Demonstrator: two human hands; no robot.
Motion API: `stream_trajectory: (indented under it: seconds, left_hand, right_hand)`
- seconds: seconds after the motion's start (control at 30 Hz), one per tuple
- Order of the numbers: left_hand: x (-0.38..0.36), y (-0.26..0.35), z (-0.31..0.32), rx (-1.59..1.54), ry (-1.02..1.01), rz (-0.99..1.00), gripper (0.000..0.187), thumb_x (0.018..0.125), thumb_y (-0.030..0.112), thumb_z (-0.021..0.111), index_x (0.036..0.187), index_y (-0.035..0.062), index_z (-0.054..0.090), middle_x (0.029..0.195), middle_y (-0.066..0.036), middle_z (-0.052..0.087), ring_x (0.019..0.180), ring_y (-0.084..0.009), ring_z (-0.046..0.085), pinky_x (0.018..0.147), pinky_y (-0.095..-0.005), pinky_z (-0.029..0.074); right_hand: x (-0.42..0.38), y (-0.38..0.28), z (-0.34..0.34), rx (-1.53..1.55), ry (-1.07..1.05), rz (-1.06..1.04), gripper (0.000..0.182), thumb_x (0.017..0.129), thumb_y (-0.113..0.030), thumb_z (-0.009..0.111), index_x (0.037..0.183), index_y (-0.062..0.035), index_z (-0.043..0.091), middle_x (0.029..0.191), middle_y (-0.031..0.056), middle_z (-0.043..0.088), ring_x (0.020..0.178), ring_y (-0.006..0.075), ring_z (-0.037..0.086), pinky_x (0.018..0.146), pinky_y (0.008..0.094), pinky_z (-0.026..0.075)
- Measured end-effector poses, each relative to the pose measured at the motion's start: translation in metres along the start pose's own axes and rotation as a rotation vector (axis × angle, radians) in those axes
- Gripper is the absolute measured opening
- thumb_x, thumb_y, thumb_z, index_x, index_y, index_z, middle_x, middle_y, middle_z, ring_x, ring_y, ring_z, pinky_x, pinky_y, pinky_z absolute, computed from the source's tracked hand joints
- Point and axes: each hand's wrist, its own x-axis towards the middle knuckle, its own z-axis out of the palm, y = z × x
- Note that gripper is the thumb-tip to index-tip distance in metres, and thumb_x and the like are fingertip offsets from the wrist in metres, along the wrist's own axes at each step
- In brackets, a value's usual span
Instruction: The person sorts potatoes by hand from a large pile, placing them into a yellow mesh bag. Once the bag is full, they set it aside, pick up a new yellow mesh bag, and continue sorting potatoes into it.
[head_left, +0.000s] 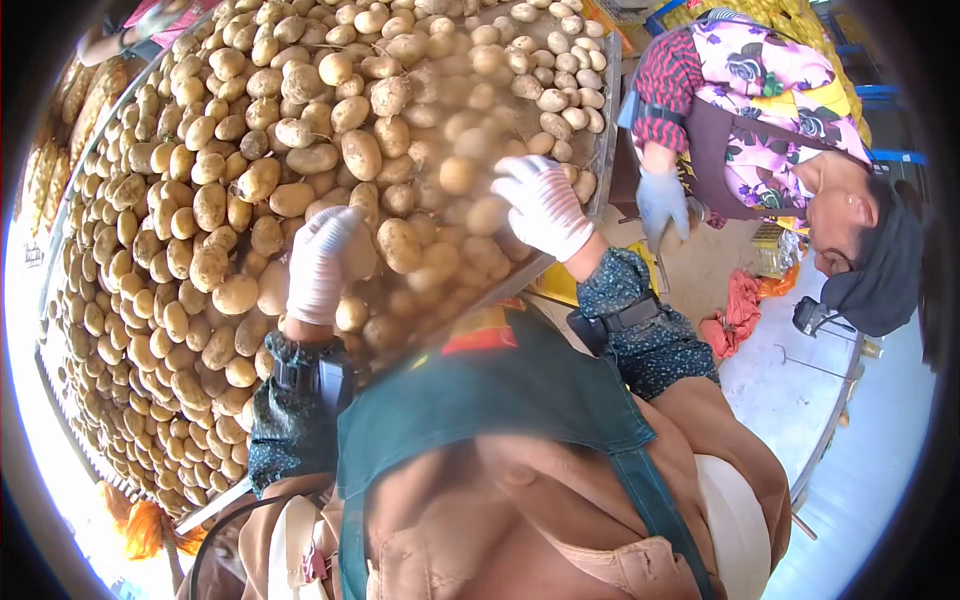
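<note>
Many potatoes [210, 207] cover a wide metal-edged table in front of me. My left hand [325, 262], in a white glove, lies over the potatoes at the centre; its fingers are bent together, and a brownish potato seems to be against its palm, partly hidden. My right hand [543, 207], gloved in white, hovers at the right part of the pile near the table's edge. Its fingers are apart and curved, pointing left, with nothing seen in them. A blurred potato [457, 176] is just left of its fingertips. Part of the view there is smeared.
A co-worker [765, 120] in a floral top leans in at the right, a gloved hand [662, 204] hanging beside the table's metal edge [606, 130]. A red cloth [735, 312] lies on the right. Another person's arm [120, 40] shows at top left, above filled sacks [85, 105].
</note>
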Motion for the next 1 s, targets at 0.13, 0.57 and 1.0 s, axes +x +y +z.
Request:
stream_trajectory:
  seconds: [0.13,0.57,1.0]
  left_hand:
    - [-0.010,0.014,0.024,1.230,-0.063,0.282,0.041,0.087,0.024,0.068,0.121,0.0019,0.065,0.111,-0.014,0.070,0.089,-0.0261,0.069,0.070,-0.0371,0.054]
    - [0.023,-0.018,0.072,2.269,-0.396,0.323,0.036,0.090,0.018,0.061,0.124,0.0078,0.064,0.105,-0.012,0.070,0.099,-0.0283,0.068,0.078,-0.0408,0.056]
    - [0.046,0.000,0.081,2.260,-0.564,0.207,0.034,0.088,0.023,0.056,0.113,0.0016,0.066,0.094,-0.017,0.073,0.092,-0.0334,0.071,0.078,-0.0443,0.056]
  right_hand:
    - [-0.006,-0.005,0.019,-0.260,-0.281,-0.139,0.045,0.083,-0.013,0.060,0.127,-0.0167,0.064,0.127,0.0076,0.056,0.111,0.0278,0.056,0.087,0.0444,0.048]
    - [-0.009,0.027,0.048,0.726,-0.016,0.259,0.049,0.089,-0.011,0.071,0.136,-0.0120,0.058,0.125,0.0097,0.064,0.111,0.0278,0.063,0.092,0.0393,0.053]
    - [-0.048,0.013,0.027,2.703,0.049,0.614,0.059,0.094,-0.036,0.069,0.142,-0.0092,0.047,0.138,0.0195,0.055,0.113,0.0362,0.059,0.084,0.0508,0.056]
